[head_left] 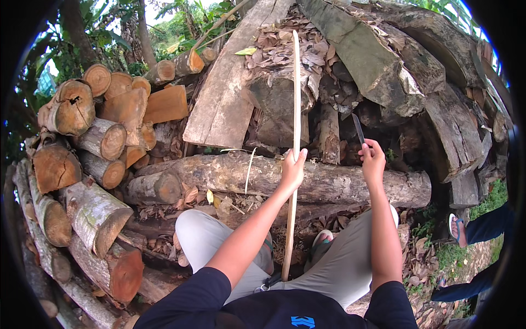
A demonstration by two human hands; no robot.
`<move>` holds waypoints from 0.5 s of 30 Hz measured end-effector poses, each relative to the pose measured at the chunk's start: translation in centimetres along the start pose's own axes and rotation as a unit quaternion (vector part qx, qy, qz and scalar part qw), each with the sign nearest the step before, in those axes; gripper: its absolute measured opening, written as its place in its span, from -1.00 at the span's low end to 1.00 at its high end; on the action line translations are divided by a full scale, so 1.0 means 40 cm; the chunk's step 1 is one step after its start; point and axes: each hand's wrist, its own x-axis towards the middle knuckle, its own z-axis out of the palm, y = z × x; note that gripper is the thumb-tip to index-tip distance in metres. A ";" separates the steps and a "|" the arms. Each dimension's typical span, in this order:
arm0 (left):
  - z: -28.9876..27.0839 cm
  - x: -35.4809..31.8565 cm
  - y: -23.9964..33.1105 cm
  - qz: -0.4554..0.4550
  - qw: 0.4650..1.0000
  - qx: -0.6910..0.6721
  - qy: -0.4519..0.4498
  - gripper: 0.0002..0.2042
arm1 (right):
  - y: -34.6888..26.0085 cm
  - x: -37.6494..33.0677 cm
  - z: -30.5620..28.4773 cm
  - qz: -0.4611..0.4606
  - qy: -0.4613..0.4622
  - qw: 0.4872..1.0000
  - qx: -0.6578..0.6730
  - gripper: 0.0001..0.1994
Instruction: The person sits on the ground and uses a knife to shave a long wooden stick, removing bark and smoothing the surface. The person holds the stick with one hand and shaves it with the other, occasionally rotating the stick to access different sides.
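My left hand (293,171) is closed round a long, pale, peeled stick (297,109) that stands nearly upright. Its lower end comes down between my knees and its top reaches up over the dry leaves. Off to the right, my right hand (373,159) grips a knife (358,129), its dark narrow blade pointing up and away from the stick. The handle is mostly hidden in my fingers. Knife and stick are apart. A thin pale strip (250,171) of wood or bark leans on the log (219,174) lying across in front of me.
Cut logs (112,171) are stacked at the left. Large weathered timber slabs (364,55) rise beyond the log, with dry leaves (293,41) among them. Another person's legs (485,226) and sandalled foot show at the right edge, beside grass (496,193).
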 end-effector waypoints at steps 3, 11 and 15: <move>-0.005 -0.015 0.008 -0.021 1.000 -0.001 -0.001 -0.49 | -0.014 -0.005 -0.010 0.008 -0.004 1.000 0.000 -0.82; -0.013 -0.104 -0.061 -0.099 0.992 -0.061 -0.040 -0.57 | -0.035 -0.040 -0.033 -0.012 -0.010 1.000 -0.009 -0.82; -0.014 -0.123 -0.064 -0.127 0.988 -0.078 -0.051 -0.57 | -0.058 -0.059 -0.018 -0.025 -0.029 0.999 0.007 -0.83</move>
